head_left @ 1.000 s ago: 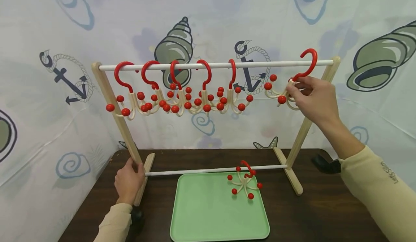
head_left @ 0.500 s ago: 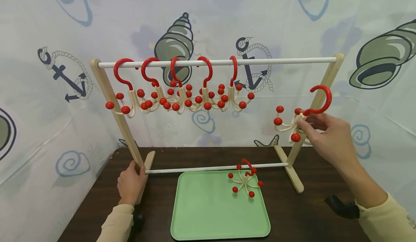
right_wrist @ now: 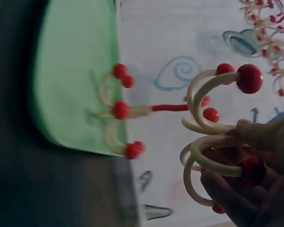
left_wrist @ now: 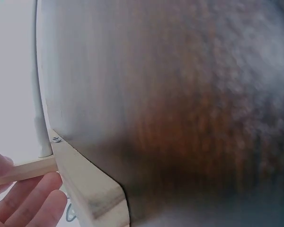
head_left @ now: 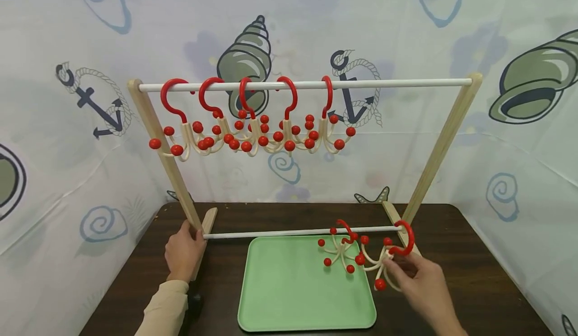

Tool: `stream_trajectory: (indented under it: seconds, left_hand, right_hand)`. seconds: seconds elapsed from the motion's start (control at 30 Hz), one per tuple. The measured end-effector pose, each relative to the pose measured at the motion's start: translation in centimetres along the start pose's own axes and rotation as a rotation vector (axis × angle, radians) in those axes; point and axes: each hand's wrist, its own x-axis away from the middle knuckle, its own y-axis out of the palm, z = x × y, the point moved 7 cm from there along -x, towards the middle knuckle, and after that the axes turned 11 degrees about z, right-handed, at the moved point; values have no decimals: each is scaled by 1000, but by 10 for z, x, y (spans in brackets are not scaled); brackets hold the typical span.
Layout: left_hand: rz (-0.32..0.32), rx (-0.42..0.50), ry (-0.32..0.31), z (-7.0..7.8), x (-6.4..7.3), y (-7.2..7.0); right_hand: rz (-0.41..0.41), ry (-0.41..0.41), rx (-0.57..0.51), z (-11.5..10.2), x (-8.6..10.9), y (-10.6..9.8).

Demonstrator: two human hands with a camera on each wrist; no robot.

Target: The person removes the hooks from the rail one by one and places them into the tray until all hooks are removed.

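Note:
My right hand [head_left: 422,283] pinches a cream multi-arm hanger [head_left: 384,263] by its stem, below its red hook, beside the tray's right edge. In the right wrist view, curved arms with red balls spread from the held hanger [right_wrist: 208,127]. Another such hanger [head_left: 341,250] stands on the green tray [head_left: 302,296], arms down. My left hand [head_left: 184,250] grips the lower left wooden post of the rack [head_left: 169,168]; in the left wrist view, thumb and fingers [left_wrist: 28,201] lie on either side of that post [left_wrist: 26,170].
Several matching hangers [head_left: 289,130] hang on the left and middle of the white top rail [head_left: 397,83]. A lower white rail [head_left: 280,233] runs behind the tray. The right post [head_left: 442,150] has a wooden foot on the dark table [head_left: 469,256]. A patterned cloth [head_left: 289,25] stands behind.
My right hand has brought its hanger down from the right end of the top rail, to beside the tray. My left hand has stayed on the post.

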Motion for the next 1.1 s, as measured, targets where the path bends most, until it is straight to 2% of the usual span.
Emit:
stream_trajectory:
  seconds: [0.17, 0.3, 0.43, 0.73, 1.1]
  left_hand:
    - [-17, -9, -10, -4, 6, 0]
    - [-24, -12, -9, -5, 7, 0]
    - [-10, -12, -2, -2, 2, -2]
    - [-22, -19, -26, 2, -1, -2]
    - [-5, -27, -19, 6, -2, -1]
  right_hand:
    - [-97, 244, 6, 26, 43, 33]
    - [-110, 305, 44, 33, 59, 46]
    - [-108, 310, 51, 30, 62, 53]
    - [-139, 314, 74, 25, 73, 64]
    - [-181, 305, 144, 22, 70, 81]
